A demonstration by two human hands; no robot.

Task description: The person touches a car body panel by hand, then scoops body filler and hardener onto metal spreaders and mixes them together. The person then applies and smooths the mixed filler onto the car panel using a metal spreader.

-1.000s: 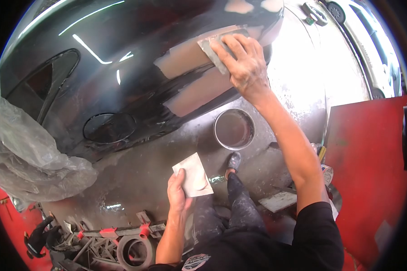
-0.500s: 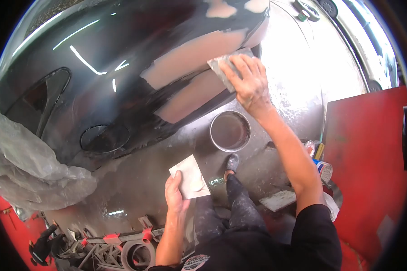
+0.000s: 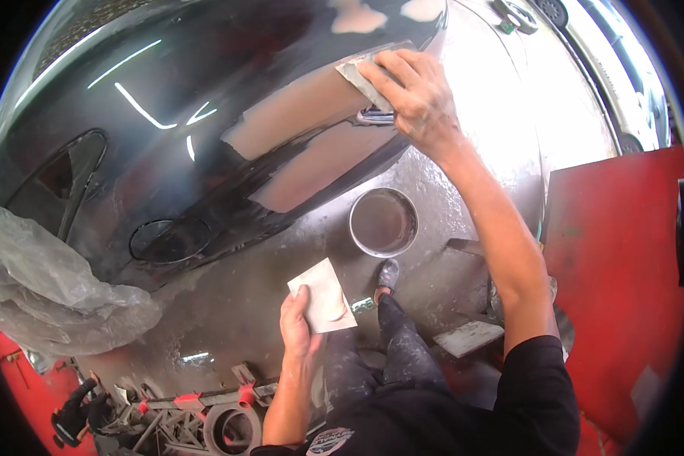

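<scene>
A flat grey spreader [image 3: 363, 82] is gripped by my right hand [image 3: 425, 95] and lies against the upper tan filler patch [image 3: 289, 110] on the dark car body [image 3: 228, 45]. Below that patch is a second tan patch [image 3: 315, 167]. My left hand [image 3: 296, 323], lower in the view, holds a pale square board [image 3: 323, 296] with its thumb on top, and a small mound of cream paste sits on the board. The spreader's far edge is partly covered by my fingers.
A round bucket [image 3: 384, 222] of dark liquid stands on the floor beside the car. Crumpled plastic sheeting [image 3: 61, 289] hangs at the left. A red panel [image 3: 615, 289] stands at the right. Metal parts [image 3: 175, 425] lie at the bottom left.
My right hand with the spreader dropped towards the car's lower edge, then moved back up onto the upper patch. My left hand has stayed nearly still with the board.
</scene>
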